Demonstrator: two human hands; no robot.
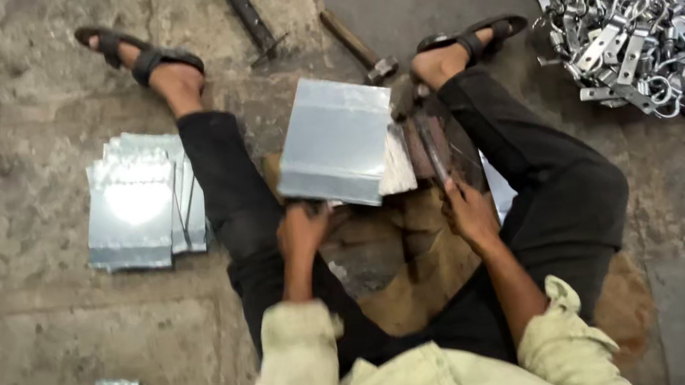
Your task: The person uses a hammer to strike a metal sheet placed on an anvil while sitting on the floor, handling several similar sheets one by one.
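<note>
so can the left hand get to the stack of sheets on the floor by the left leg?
Probably yes, once freed: the left hand grips the metal sheet, and the stack lies just beyond the left leg, nothing covering it.

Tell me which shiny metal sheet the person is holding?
The silver sheet gripped by the left hand, raised between the legs; the other sheets lie stacked on the floor.

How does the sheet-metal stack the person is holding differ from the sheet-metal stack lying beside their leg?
The held stack of shiny metal sheets is raised and tilted, gripped at its near edge by the left hand; the loose stack of metal sheets lies flat on the concrete floor, untouched and fanned out. Both are grey, rectangular and reflective.
</note>
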